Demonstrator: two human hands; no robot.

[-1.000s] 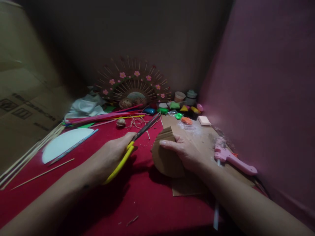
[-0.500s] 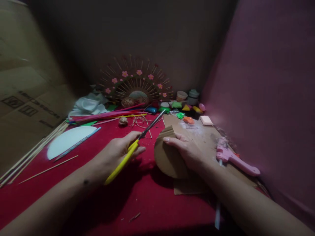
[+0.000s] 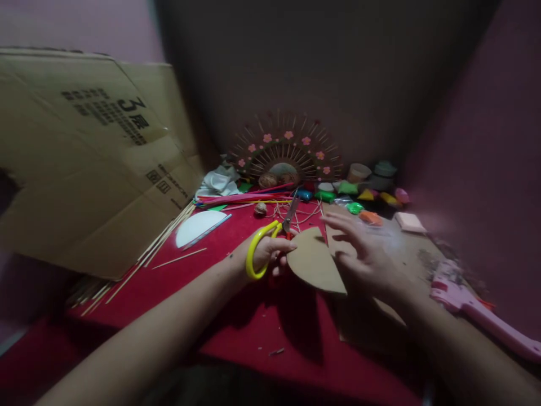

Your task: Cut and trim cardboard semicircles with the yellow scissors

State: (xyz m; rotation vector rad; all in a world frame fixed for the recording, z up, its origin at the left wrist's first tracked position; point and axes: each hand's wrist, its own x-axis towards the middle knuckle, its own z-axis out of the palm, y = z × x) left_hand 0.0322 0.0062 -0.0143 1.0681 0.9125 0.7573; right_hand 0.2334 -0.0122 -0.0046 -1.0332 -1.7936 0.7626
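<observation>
My left hand (image 3: 273,251) pinches the left edge of a half-round cardboard piece (image 3: 316,265) between thumb and fingers. A pair of yellow-handled scissors (image 3: 256,254) is also in that hand, one loop around the thumb side and the blades pointing away from me. To the right of the cardboard, my right hand (image 3: 367,254) has its fingers spread and appears to hold nothing. Beneath it, partly in shadow, a flat cardboard sheet (image 3: 359,327) lies on the red cloth (image 3: 236,338).
A large cardboard box (image 3: 84,186) stands at left beside thin wooden sticks (image 3: 147,256) and a white half-disc (image 3: 198,228). Coloured clay packets (image 3: 349,189), twine (image 3: 291,211) and a flowered fan-shaped piece (image 3: 287,146) fill the back. A pink glue gun (image 3: 477,313) lies right.
The cardboard piece has passed from my right hand to my left, which still has the scissors. My right hand has let go and opened. The view has swung left.
</observation>
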